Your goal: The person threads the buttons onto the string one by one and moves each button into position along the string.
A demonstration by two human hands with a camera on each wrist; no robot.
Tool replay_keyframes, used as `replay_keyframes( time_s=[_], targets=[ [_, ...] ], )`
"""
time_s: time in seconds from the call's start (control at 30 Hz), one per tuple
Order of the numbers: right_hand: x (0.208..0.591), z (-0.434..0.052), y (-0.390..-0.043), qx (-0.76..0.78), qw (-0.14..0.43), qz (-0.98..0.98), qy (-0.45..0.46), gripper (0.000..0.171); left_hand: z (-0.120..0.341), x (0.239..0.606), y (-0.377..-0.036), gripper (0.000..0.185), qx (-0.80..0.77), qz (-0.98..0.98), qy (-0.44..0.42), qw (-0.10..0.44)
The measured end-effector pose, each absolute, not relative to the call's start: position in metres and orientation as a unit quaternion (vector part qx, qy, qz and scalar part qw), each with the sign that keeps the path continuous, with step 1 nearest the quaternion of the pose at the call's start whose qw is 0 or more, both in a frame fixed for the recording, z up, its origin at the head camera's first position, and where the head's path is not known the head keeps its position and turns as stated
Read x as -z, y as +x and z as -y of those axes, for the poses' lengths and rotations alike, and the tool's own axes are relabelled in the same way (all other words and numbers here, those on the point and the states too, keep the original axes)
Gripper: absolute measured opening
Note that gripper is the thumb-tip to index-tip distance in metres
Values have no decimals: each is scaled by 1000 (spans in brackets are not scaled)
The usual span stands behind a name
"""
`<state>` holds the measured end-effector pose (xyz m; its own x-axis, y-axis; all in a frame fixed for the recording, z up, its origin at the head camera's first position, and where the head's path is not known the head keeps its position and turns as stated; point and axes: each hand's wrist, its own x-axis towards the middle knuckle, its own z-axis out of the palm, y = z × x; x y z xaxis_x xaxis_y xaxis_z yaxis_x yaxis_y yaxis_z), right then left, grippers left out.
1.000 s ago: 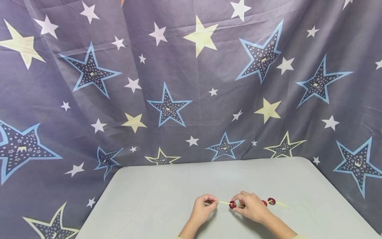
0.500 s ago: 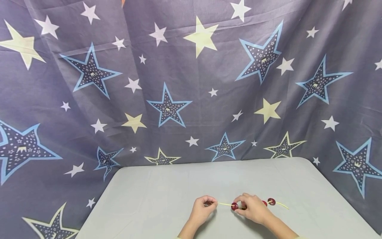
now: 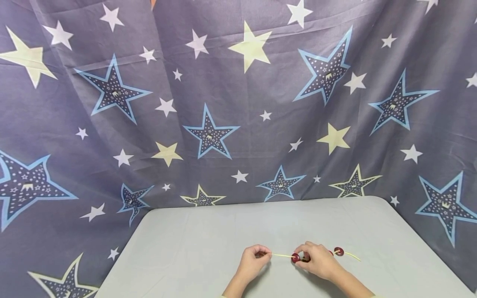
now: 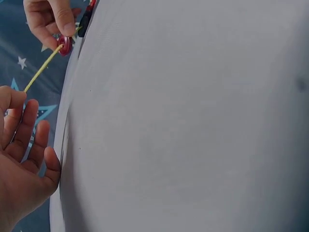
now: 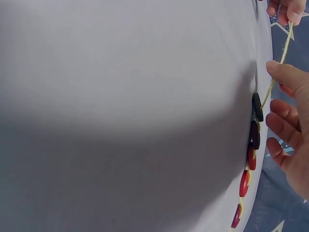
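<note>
My left hand (image 3: 250, 261) pinches the end of a yellow string (image 3: 281, 255) between thumb and fingertips. To its right, my right hand (image 3: 316, 261) pinches a dark red button (image 3: 295, 258) threaded on that string. The left wrist view shows this button (image 4: 63, 45) edge-on, with the string coming out of its face towards my left hand. Several more buttons sit along the string beyond my right hand: a black button (image 5: 257, 107) and a red button (image 5: 245, 183) appear in the right wrist view. The last button (image 3: 338, 251) lies flat, the string's other end trailing past it.
A pale grey cloth-covered table (image 3: 201, 236) bears everything. Behind and beside it hangs a dark grey-purple curtain (image 3: 231, 91) printed with stars, which meets the table's back edge.
My right hand and the pinched button have slid slightly to the right along the string, away from my left hand. The left hand has stayed nearly still, and the string between them is longer.
</note>
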<state>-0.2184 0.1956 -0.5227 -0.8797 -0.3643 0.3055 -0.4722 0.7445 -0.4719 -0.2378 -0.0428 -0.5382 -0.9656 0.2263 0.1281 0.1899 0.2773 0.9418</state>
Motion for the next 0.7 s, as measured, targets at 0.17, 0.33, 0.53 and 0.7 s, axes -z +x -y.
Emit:
replay_keyframes(
  time_s=[0.17,0.33,0.53,0.7],
  targets=[
    [523,-198,-218,-273,90,933,216,23,42,538,-238,8,-588,-798,131,14],
    [524,-199,-218,-272,76,936,212,24,42,537,-238,7,-585,-801,126,16],
    [525,-201,-219,-274,77,934,217,24,42,537,-238,7,-582,-803,128,14],
    [525,-204,-219,-274,76,932,223,25,43,537,-238,7,-578,-806,129,17]
  ],
)
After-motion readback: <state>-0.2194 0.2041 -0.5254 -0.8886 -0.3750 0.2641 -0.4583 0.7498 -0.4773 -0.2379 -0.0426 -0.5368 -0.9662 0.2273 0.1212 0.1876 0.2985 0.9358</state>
